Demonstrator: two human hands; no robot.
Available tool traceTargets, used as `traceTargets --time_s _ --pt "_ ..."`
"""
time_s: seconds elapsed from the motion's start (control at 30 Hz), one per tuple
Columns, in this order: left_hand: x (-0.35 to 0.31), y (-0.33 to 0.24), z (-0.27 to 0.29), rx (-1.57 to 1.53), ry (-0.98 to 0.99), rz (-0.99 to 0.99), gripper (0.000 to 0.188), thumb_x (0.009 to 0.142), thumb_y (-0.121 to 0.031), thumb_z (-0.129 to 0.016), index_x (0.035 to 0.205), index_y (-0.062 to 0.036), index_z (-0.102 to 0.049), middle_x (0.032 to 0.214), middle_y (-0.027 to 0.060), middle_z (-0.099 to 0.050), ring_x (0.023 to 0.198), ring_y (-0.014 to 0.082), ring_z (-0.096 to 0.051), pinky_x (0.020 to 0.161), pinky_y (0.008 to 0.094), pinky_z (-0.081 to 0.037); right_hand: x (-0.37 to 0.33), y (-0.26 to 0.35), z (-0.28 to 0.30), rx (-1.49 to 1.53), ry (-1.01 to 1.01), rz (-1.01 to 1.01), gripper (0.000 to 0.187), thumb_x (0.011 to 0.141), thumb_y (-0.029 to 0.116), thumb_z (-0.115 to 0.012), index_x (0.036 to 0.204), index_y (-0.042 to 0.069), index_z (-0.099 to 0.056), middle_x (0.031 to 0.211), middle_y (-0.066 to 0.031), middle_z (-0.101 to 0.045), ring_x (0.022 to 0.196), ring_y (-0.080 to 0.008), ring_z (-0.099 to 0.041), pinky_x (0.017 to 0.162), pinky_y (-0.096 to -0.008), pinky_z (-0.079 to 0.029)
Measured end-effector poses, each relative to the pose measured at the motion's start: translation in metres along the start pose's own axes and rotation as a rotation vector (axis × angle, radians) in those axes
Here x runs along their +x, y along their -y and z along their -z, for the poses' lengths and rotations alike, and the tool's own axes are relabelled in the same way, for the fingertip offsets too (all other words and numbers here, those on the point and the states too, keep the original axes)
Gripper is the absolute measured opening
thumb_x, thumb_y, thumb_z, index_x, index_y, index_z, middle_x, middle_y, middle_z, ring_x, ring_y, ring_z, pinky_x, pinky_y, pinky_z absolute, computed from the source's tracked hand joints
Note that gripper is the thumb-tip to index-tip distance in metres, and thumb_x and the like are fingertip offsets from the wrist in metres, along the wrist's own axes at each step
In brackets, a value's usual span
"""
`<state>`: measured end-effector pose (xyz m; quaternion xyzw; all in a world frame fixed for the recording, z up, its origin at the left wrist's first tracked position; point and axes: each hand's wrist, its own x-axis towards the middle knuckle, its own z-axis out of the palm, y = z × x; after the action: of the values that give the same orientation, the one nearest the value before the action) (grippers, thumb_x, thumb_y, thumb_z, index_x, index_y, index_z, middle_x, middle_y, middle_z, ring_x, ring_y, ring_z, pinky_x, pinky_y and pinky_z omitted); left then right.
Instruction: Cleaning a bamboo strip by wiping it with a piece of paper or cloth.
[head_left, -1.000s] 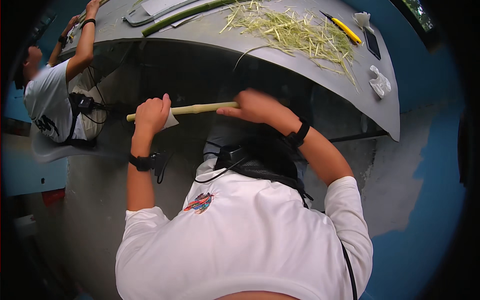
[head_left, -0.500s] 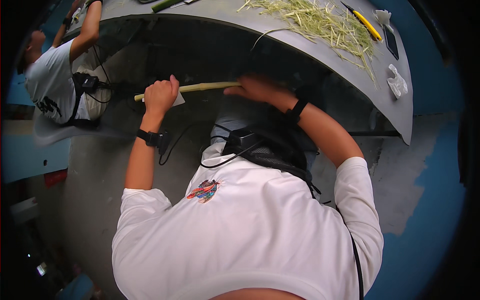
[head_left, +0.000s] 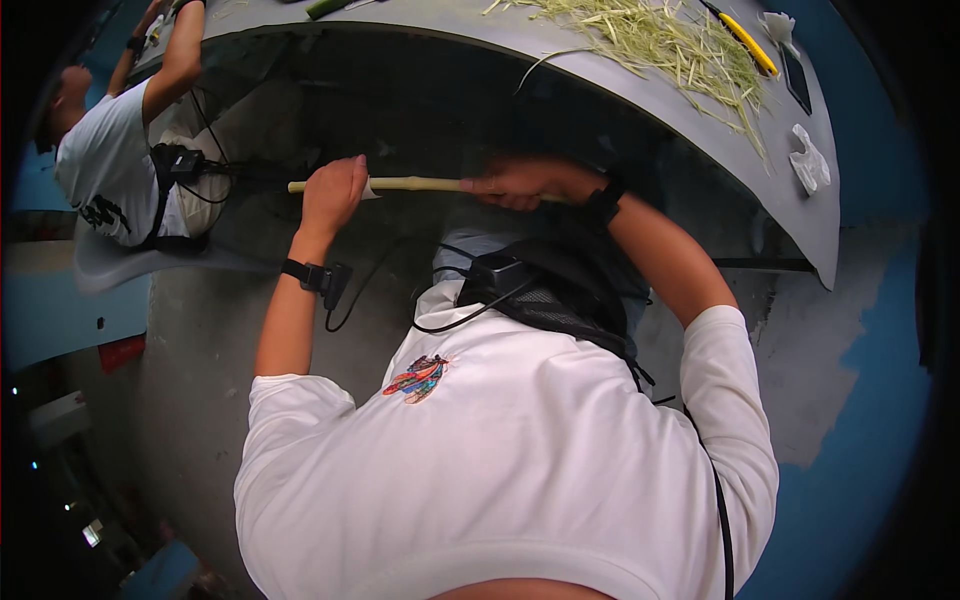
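A pale, peeled bamboo stick [head_left: 415,184] with visible joints lies crosswise in front of my waist, above my lap. My left hand [head_left: 335,196] is closed round it near its left end, which pokes out past the fist. A small white piece of sheet [head_left: 371,189] shows at that hand, against the stick; its kind is unclear. Farther right, my right hand [head_left: 515,184] is wrapped round the stick too, slightly blurred. A short bit of the stick shows beyond this hand. Both wrists wear black straps.
The grey table [head_left: 800,225] curves ahead, bearing a heap of pale green shavings [head_left: 670,50], a yellow-handled cutter [head_left: 748,43], a dark flat phone-like thing [head_left: 795,80] and crumpled tissue [head_left: 810,162]. A co-worker [head_left: 120,165] sits at the left. Black cables hang at my waist.
The stick has swung from tilting up at its right to almost level. My left hand has shifted right, and the right hand sits slightly lower and farther right, its fingers now wrapped round the stick.
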<state>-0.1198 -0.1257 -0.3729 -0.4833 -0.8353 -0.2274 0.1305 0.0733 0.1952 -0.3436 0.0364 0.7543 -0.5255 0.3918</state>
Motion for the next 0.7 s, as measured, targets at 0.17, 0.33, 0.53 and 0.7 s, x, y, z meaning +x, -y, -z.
traceTargets --time_s 0.17,0.33,0.53,0.7 --pt "-0.006 0.006 0.010 0.080 0.042 0.072 0.042 0.113 -0.031 -0.055 0.083 -0.0059 -0.068 0.079 0.0164 -0.071 0.080 0.0417 -0.069 0.075 0.0552 -0.054 -0.008 0.011 -0.005 -0.066 -0.151 -0.031 0.080 0.103 0.089 -0.040 0.074 0.016 -0.055 0.063 0.0053 -0.045 0.053 -0.0085 -0.045 0.048 -0.0304 -0.038" --pt "-0.012 0.006 0.007 0.172 0.113 0.256 0.058 0.115 -0.034 -0.047 0.073 -0.0018 -0.072 0.076 0.0229 -0.072 0.075 0.0466 -0.072 0.075 0.0582 -0.056 0.000 0.007 -0.005 -0.386 -0.350 0.099 0.085 0.106 0.083 -0.044 0.082 0.007 -0.071 0.064 -0.0057 -0.058 0.057 -0.0195 -0.056 0.056 -0.0404 -0.048" --pt "-0.029 0.017 -0.005 0.099 0.435 0.337 0.051 0.112 -0.032 -0.043 0.086 0.0014 -0.072 0.089 0.0287 -0.074 0.086 0.0523 -0.071 0.084 0.0604 -0.057 -0.010 0.015 -0.008 -0.737 -0.492 0.191 0.078 0.108 0.072 -0.053 0.102 0.000 -0.082 0.084 -0.0249 -0.075 0.074 -0.0461 -0.073 0.076 -0.0548 -0.059" --pt "-0.026 0.035 0.000 -0.228 0.815 0.453 0.051 0.112 -0.039 -0.042 0.111 0.0051 -0.068 0.117 0.0348 -0.069 0.115 0.0536 -0.065 0.100 0.0554 -0.052 -0.017 0.015 -0.018 -0.884 -0.692 0.241 0.068 0.106 0.071 -0.056 0.100 0.009 -0.083 0.084 -0.0195 -0.076 0.077 -0.0442 -0.075 0.075 -0.0540 -0.061"
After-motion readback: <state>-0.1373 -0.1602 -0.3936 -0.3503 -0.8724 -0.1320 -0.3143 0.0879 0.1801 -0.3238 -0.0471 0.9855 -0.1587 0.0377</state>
